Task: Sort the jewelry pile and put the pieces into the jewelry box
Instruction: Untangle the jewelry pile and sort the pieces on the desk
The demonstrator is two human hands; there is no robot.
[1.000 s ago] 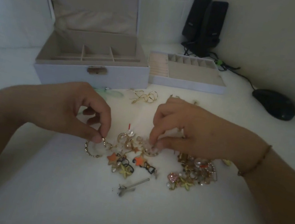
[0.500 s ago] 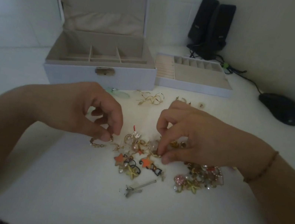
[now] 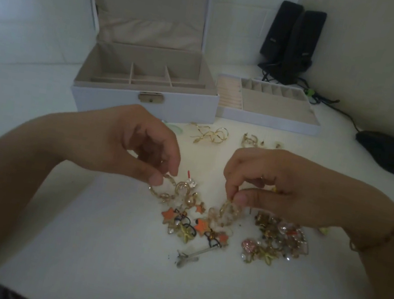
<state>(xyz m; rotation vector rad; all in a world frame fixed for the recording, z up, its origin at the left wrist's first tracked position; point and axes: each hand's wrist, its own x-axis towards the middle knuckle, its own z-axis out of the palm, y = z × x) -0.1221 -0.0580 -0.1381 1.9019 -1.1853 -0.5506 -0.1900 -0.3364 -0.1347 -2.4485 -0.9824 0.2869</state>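
The right hand (image 3: 288,188) has lifted a gold chain piece (image 3: 228,210) from the pile.

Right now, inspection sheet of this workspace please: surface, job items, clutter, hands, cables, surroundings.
Surface: white table, small dark specks by the pile.
Job's things: jewelry pile in front; jewelry box open, compartments look empty; removable tray beside it.
Clutter: gold pieces loose near the box; silver clip.
Hands: left hand pinches a gold chain piece; right hand pinches a gold link piece.
Cables: black cables behind the tray.
Surroundings: speakers, mouse, walls.
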